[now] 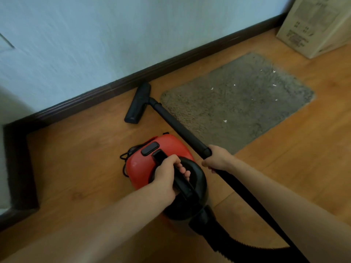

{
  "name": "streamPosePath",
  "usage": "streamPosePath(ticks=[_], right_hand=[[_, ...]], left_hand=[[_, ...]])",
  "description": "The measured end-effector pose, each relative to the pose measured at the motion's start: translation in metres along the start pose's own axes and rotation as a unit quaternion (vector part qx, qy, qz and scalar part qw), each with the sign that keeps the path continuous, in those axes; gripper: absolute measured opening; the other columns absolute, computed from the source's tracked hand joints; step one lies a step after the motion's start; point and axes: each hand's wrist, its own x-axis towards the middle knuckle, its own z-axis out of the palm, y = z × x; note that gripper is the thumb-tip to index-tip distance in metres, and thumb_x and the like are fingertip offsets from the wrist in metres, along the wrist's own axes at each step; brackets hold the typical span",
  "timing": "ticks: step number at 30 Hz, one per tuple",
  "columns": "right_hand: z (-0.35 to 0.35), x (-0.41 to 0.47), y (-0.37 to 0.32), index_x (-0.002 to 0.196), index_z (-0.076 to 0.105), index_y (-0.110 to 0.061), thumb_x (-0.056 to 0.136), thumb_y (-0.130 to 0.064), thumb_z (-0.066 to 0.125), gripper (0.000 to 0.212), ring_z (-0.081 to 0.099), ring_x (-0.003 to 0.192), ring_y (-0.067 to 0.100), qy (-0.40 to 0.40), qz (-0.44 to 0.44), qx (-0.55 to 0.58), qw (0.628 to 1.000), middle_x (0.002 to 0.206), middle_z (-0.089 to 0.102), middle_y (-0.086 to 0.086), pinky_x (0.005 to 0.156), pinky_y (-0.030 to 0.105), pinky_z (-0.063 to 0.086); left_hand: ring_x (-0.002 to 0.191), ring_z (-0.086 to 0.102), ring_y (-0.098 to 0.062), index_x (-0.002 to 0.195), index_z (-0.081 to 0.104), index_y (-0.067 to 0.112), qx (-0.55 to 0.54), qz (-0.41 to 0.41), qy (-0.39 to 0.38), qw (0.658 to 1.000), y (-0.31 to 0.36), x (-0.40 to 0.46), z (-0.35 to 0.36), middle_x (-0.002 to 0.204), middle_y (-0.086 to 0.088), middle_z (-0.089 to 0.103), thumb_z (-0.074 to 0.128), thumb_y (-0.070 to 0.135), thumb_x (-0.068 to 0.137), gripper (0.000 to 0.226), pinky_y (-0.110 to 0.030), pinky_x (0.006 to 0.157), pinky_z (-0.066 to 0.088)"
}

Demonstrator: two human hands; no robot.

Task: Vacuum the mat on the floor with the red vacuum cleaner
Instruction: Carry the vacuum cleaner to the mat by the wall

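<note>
The red vacuum cleaner (140,164) sits on the wooden floor in the lower middle of the view. My left hand (166,174) grips its black top handle. My right hand (218,158) grips the black wand (182,128) at its near end. The wand runs up and left to the black floor nozzle (137,103), which lies on bare floor just left of the mat, near the skirting. The grey-brown shaggy mat (237,103) lies to the right, with several small white scraps scattered on it. A ribbed black hose (252,213) curves from the wand back to the vacuum.
A pale wall with dark skirting (133,80) runs diagonally behind the nozzle and turns a corner at the left. A cardboard box (315,25) stands at the top right beyond the mat. A black power cord (129,152) is bunched at the vacuum's left side.
</note>
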Motion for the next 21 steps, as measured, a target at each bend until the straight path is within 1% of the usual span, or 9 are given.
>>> streamPosePath(ticks=[3,6,9,13,16,17,19,20,21], right_hand=[[0.003,0.004,0.005,0.111,0.051,-0.008,0.082,-0.006,0.063,0.031,0.055,0.053,0.018,0.008,-0.008,0.005,1.0,0.069,0.057,0.008,0.051,0.03,0.05],[0.006,0.003,0.005,0.114,0.051,-0.007,0.083,-0.005,0.062,0.033,0.052,0.049,0.017,0.007,-0.014,-0.005,1.0,0.068,0.056,0.007,0.043,0.025,0.046],[0.01,0.001,0.001,0.114,0.051,-0.007,0.081,-0.006,0.063,0.035,0.053,0.048,0.017,0.005,-0.022,-0.023,0.999,0.07,0.057,0.009,0.043,0.026,0.047],[0.009,0.0,-0.001,0.117,0.05,-0.009,0.081,-0.007,0.063,0.038,0.053,0.048,0.017,0.006,-0.024,-0.049,0.998,0.071,0.058,0.009,0.043,0.025,0.047],[0.008,-0.001,0.0,0.121,0.048,-0.009,0.082,-0.006,0.063,0.042,0.056,0.052,0.019,-0.007,-0.013,-0.053,0.998,0.075,0.061,0.013,0.05,0.03,0.05],[0.008,-0.001,0.0,0.122,0.047,-0.008,0.082,-0.007,0.063,0.043,0.058,0.055,0.021,-0.012,-0.008,-0.053,0.998,0.079,0.062,0.015,0.055,0.033,0.053],[0.01,-0.004,0.001,0.123,0.046,-0.008,0.082,-0.008,0.065,0.045,0.064,0.068,0.025,-0.011,-0.006,-0.064,0.998,0.092,0.063,0.017,0.068,0.039,0.057],[0.01,-0.006,0.001,0.122,0.046,-0.007,0.081,-0.007,0.066,0.046,0.065,0.074,0.026,-0.007,-0.008,-0.071,0.997,0.098,0.062,0.017,0.072,0.041,0.058],[0.01,-0.008,0.001,0.121,0.046,-0.006,0.08,-0.006,0.067,0.046,0.065,0.075,0.026,-0.003,-0.011,-0.078,0.997,0.102,0.06,0.016,0.072,0.041,0.058]], left_hand=[[0.048,0.049,-0.018,0.058,0.046,0.013,0.006,0.004,-0.027,1.0,0.0,0.0,-0.004,0.042,0.001,0.045,0.051,0.014,0.084,0.028,-0.028,0.054,0.041],[0.051,0.051,-0.016,0.057,0.047,0.012,0.01,0.013,-0.056,0.998,0.0,-0.004,-0.007,0.044,0.001,0.047,0.052,0.015,0.087,0.031,-0.026,0.054,0.044],[0.05,0.054,-0.014,0.059,0.046,0.012,0.003,0.024,-0.077,0.997,-0.002,-0.009,-0.009,0.045,0.001,0.048,0.052,0.016,0.09,0.032,-0.025,0.053,0.046],[0.058,0.056,-0.016,0.063,0.049,0.013,-0.014,0.038,-0.086,0.995,-0.005,-0.013,-0.012,0.047,0.001,0.051,0.053,0.018,0.092,0.03,-0.02,0.044,0.049],[0.061,0.058,-0.016,0.066,0.052,0.012,-0.015,0.046,-0.083,0.995,-0.006,-0.016,-0.013,0.049,0.001,0.054,0.055,0.019,0.092,0.027,-0.019,0.044,0.05],[0.062,0.059,-0.016,0.067,0.052,0.012,-0.015,0.048,-0.082,0.995,-0.007,-0.016,-0.013,0.05,0.001,0.054,0.055,0.02,0.092,0.027,-0.02,0.045,0.051],[0.063,0.059,-0.015,0.068,0.053,0.012,-0.015,0.053,-0.081,0.995,-0.007,-0.017,-0.013,0.049,0.001,0.055,0.055,0.021,0.093,0.027,-0.02,0.046,0.051],[0.063,0.059,-0.015,0.068,0.054,0.011,-0.013,0.055,-0.081,0.995,-0.008,-0.017,-0.013,0.049,0.001,0.055,0.056,0.021,0.093,0.027,-0.02,0.046,0.052],[0.063,0.059,-0.015,0.067,0.054,0.011,-0.012,0.056,-0.081,0.995,-0.008,-0.017,-0.013,0.048,0.001,0.056,0.056,0.022,0.092,0.027,-0.02,0.046,0.052]])
